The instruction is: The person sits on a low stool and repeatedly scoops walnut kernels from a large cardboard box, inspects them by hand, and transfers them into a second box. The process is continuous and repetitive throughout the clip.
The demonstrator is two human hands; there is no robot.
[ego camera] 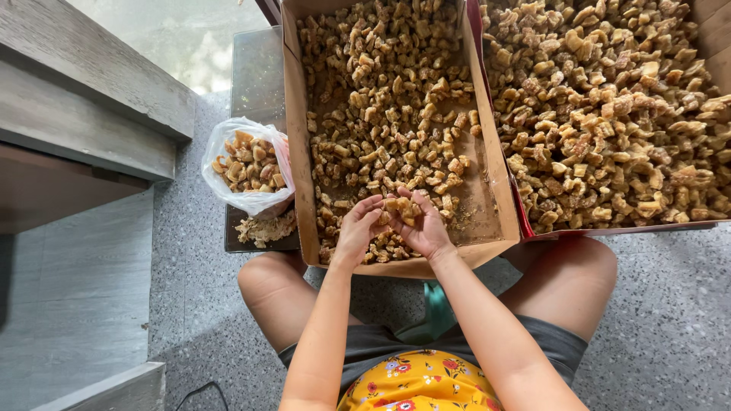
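Both hands meet over the near end of a cardboard box [293, 152] half full of golden-brown fried crackling pieces [388, 99]. The left hand [358, 228] and right hand [422, 228] have their fingers [373, 205] cupped together around a small cluster of pieces [402, 209]. Left of the fingers sits an open plastic bag [247, 171] of the same pieces; to their right, a second, fuller box [704, 38].

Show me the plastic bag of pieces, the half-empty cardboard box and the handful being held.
Plastic bag [247, 199], head view, its white lower side.
Cardboard box [294, 152], head view, left wall.
Handful of pieces [401, 207], head view, middle.
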